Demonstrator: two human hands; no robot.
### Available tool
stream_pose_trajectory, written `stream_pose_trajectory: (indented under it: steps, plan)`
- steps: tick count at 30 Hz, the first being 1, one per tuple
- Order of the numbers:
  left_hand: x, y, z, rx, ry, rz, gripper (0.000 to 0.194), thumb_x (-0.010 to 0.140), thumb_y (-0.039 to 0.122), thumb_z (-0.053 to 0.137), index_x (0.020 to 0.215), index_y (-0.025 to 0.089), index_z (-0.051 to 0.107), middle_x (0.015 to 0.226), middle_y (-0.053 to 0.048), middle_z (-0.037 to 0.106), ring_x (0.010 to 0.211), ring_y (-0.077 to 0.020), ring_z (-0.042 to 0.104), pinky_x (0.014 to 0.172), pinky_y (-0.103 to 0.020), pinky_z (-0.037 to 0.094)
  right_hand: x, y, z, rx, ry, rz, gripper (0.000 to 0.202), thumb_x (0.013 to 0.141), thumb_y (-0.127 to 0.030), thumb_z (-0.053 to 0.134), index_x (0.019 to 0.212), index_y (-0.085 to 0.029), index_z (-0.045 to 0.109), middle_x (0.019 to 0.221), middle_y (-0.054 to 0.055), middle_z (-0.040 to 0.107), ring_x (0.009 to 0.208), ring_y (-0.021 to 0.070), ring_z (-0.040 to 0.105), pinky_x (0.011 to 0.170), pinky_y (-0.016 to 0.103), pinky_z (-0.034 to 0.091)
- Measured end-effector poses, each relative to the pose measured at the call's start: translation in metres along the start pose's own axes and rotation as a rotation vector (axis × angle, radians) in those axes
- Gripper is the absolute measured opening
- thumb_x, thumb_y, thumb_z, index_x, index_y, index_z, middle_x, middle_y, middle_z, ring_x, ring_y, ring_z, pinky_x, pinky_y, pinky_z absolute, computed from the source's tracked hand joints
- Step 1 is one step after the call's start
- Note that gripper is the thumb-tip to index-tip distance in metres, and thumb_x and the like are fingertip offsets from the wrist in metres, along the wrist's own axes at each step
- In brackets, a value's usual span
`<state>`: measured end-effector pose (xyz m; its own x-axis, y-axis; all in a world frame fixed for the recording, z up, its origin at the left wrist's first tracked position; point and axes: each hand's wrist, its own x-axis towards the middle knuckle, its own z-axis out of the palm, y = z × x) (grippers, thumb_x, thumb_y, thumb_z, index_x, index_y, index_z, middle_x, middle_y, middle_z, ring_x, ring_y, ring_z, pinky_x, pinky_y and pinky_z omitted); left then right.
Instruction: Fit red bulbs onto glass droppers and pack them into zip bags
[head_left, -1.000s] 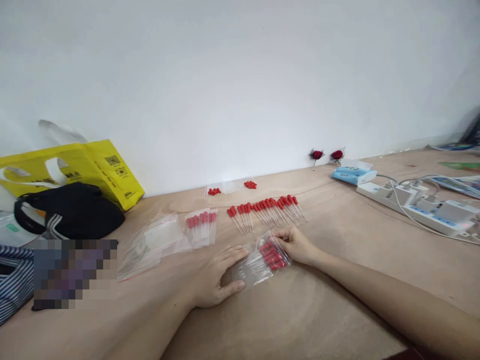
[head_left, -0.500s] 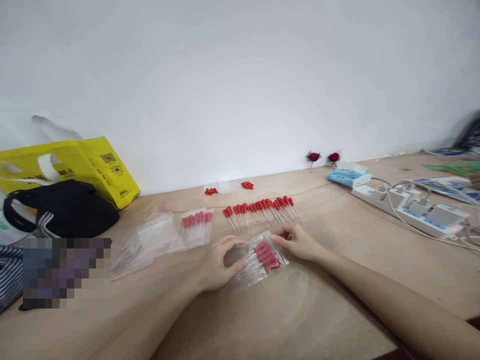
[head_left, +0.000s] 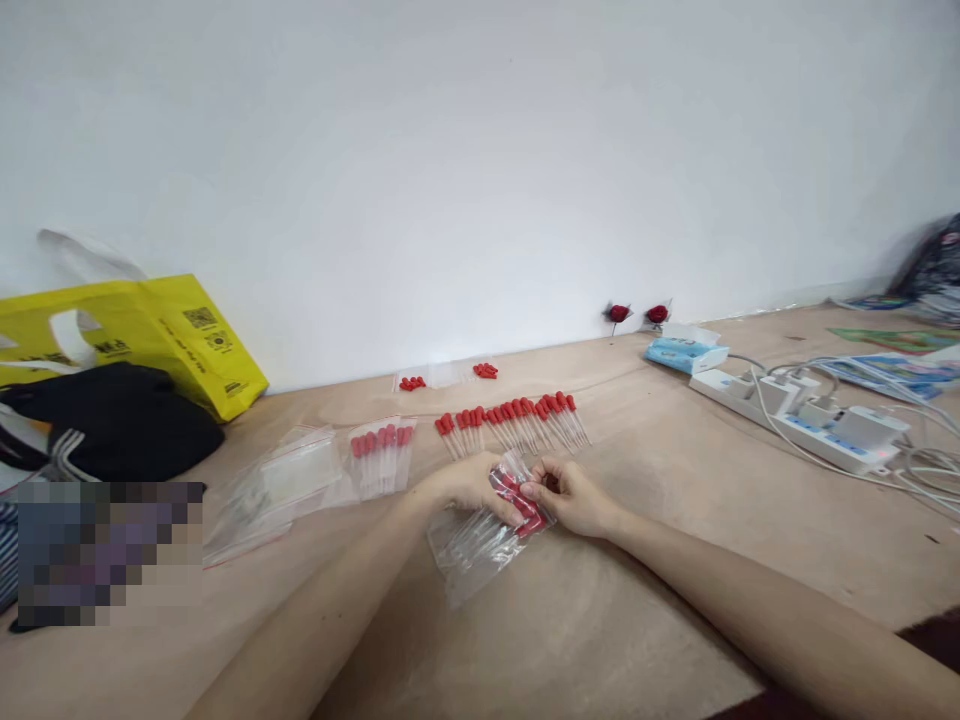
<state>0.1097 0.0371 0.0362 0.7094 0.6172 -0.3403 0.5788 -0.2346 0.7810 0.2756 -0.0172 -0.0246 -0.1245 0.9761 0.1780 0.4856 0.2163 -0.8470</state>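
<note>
My left hand [head_left: 480,487] grips a clear plastic zip bag [head_left: 480,560] holding several red-bulbed droppers, its fingers closed over the red ends. At the bag's right edge, my right hand [head_left: 566,495] pinches the plastic between thumb and forefinger. Part of the red bulbs is hidden under my fingers. Just beyond my hands lies a row of loose droppers [head_left: 517,412] with red bulbs and clear stems. To the left, a filled bag of droppers [head_left: 381,460] lies flat beside a stack of clear bags [head_left: 289,480].
Small red caps [head_left: 485,371] on clear bags lie near the wall. A yellow bag [head_left: 202,340] and black cloth [head_left: 142,420] stand at left. On the right are a power strip [head_left: 847,450] with cables, a blue tissue pack [head_left: 684,355] and two red roses [head_left: 657,314].
My left hand has moved right and closed over the bag's red-bulb end, where its fingers were spread at the stems. My right hand has shifted slightly left, still at the bag's edge.
</note>
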Motion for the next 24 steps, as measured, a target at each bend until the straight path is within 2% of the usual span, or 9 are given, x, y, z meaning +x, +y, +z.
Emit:
stream_pose_trajectory:
  steps: [3,6,9,12,14,16,18,21,24]
  plan:
    - [-0.007,0.000,0.005,-0.249,0.014,-0.001,0.034,0.050,0.029,0.076,0.076,0.014,0.061,0.068,0.003,0.062,0.066,-0.0135,0.058,0.062,-0.023,0.043,0.001,0.002,0.004,0.154,0.022,-0.059,0.028,0.074,-0.044,0.054,0.066,-0.017,0.049,0.055,-0.003,0.050,0.049,0.0080,0.043,0.045,0.019,0.033]
    - [-0.017,-0.007,0.007,-0.431,0.089,0.019,0.035,0.051,0.025,0.077,0.079,0.012,0.062,0.070,0.000,0.064,0.064,-0.0131,0.059,0.059,-0.023,0.044,0.001,0.002,0.006,0.146,0.094,-0.084,0.026,0.075,-0.043,0.053,0.073,-0.017,0.051,0.059,-0.002,0.050,0.050,0.0084,0.043,0.046,0.020,0.035]
    - [-0.029,-0.022,-0.006,-0.565,0.340,0.050,0.036,0.051,0.026,0.077,0.080,0.011,0.062,0.074,-0.003,0.066,0.064,-0.0133,0.060,0.056,-0.022,0.044,0.003,0.007,0.003,0.113,0.182,-0.055,0.026,0.074,-0.043,0.053,0.082,-0.018,0.054,0.062,-0.001,0.052,0.051,0.0097,0.045,0.046,0.021,0.036]
    - [-0.040,-0.042,-0.037,-0.619,0.702,0.046,0.036,0.050,0.027,0.077,0.078,0.010,0.061,0.075,-0.005,0.066,0.065,-0.0133,0.061,0.061,-0.023,0.048,0.005,0.016,-0.001,0.086,0.221,0.005,0.028,0.072,-0.043,0.054,0.084,-0.018,0.054,0.061,-0.001,0.052,0.049,0.0105,0.046,0.044,0.022,0.036]
    - [-0.043,-0.054,-0.061,-0.511,0.922,-0.012,0.036,0.053,0.027,0.075,0.080,0.010,0.060,0.077,-0.006,0.065,0.067,-0.0144,0.062,0.064,-0.025,0.049,0.006,0.021,-0.003,0.067,0.229,0.028,0.028,0.071,-0.042,0.054,0.085,-0.017,0.054,0.061,-0.001,0.052,0.049,0.0106,0.047,0.044,0.022,0.037]
    - [-0.043,-0.066,-0.080,-0.446,1.024,-0.063,0.036,0.053,0.027,0.075,0.080,0.010,0.058,0.077,-0.006,0.064,0.067,-0.0154,0.062,0.064,-0.027,0.050,0.006,0.023,-0.004,0.057,0.233,0.041,0.028,0.072,-0.041,0.053,0.086,-0.017,0.054,0.060,-0.002,0.051,0.048,0.0105,0.047,0.044,0.023,0.037]
    - [-0.040,-0.074,-0.092,-0.363,1.094,-0.114,0.038,0.051,0.027,0.075,0.079,0.010,0.056,0.076,-0.007,0.063,0.070,-0.0188,0.062,0.066,-0.031,0.049,0.006,0.023,-0.005,0.049,0.234,0.047,0.027,0.072,-0.039,0.053,0.087,-0.017,0.054,0.060,-0.002,0.051,0.048,0.0102,0.048,0.045,0.023,0.038]
    - [-0.037,-0.082,-0.098,-0.165,1.219,-0.186,0.060,0.045,0.025,0.078,0.097,0.010,0.051,0.091,-0.010,0.060,0.092,-0.0285,0.057,0.080,-0.042,0.043,0.005,0.021,-0.005,0.041,0.234,0.051,0.026,0.072,-0.037,0.053,0.088,-0.016,0.054,0.059,-0.003,0.050,0.048,0.0100,0.047,0.046,0.023,0.038]
    - [-0.042,-0.086,-0.098,0.073,1.340,-0.234,0.080,0.049,0.026,0.075,0.119,0.011,0.038,0.114,-0.015,0.049,0.116,-0.0331,0.037,0.096,-0.047,0.027,0.005,0.020,-0.005,0.040,0.228,0.061,0.026,0.072,-0.036,0.053,0.089,-0.017,0.054,0.061,-0.002,0.050,0.047,0.0097,0.047,0.046,0.023,0.038]
